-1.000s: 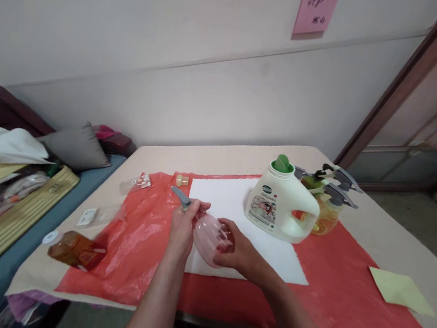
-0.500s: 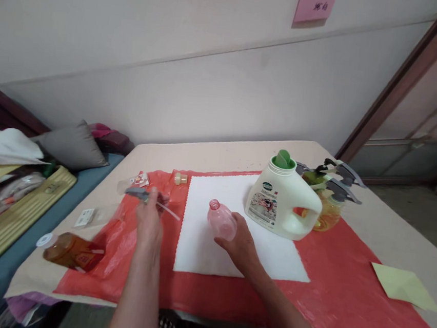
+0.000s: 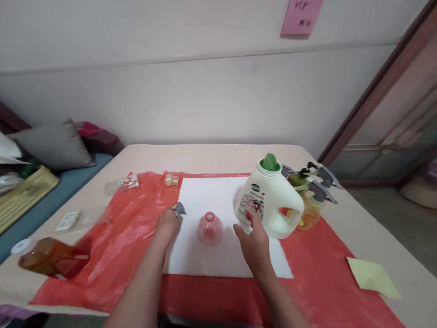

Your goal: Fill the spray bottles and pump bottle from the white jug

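Note:
My left hand (image 3: 168, 223) is closed around a grey trigger spray head (image 3: 179, 209) at the left edge of the white sheet (image 3: 196, 193). Its thin dip tube (image 3: 149, 233) sticks out towards the lower left; most of the head is hidden by my fingers. On the sheet stands a small pink see-through bottle (image 3: 209, 230) with an uncapped neck. My right hand (image 3: 254, 239) is to the right of the bottle with fingers apart and nothing in them. Just beyond it is a cream detergent jug (image 3: 276, 211) with a green spout (image 3: 269, 162).
Behind the jug are spray bottles, one with yellow liquid (image 3: 309, 213). A capped bottle of amber liquid (image 3: 53, 257) lies at the left on red plastic sheeting (image 3: 124, 258). A beige cap (image 3: 171, 180) sits farther back. Yellow paper (image 3: 373, 278) lies at the right.
The pink bottle, held tilted in my right hand before, now stands upright on the sheet, released. My right hand has opened and moved right. My left hand brought the spray head rightward, nearer the bottle.

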`<action>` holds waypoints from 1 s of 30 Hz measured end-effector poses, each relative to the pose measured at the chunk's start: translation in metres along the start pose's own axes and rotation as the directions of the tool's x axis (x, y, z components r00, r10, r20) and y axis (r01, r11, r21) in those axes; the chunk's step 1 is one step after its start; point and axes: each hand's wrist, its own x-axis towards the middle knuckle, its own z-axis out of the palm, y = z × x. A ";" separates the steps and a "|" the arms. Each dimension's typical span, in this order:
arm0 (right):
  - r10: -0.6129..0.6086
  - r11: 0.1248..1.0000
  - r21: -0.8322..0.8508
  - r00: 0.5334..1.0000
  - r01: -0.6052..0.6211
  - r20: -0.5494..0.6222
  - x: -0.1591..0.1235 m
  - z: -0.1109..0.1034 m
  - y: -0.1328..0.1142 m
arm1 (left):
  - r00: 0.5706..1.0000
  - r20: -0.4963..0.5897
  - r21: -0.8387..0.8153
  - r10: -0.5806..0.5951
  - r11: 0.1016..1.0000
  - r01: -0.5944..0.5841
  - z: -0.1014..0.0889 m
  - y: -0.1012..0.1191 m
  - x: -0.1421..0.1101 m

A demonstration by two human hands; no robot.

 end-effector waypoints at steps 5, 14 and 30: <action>0.123 0.987 0.139 0.953 -0.086 -0.278 0.007 -0.019 -0.011 | 0.997 -0.032 0.112 0.067 0.992 -0.063 -0.013 0.016 -0.009; 0.172 0.964 0.241 0.956 -0.113 -0.238 0.043 -0.031 -0.021 | 0.841 -0.225 -0.110 0.492 0.845 -0.524 -0.014 0.072 -0.065; -0.166 0.970 -0.219 0.945 0.105 -0.282 0.002 -0.043 -0.035 | 0.882 0.349 -0.848 0.317 0.508 0.153 0.041 0.126 -0.158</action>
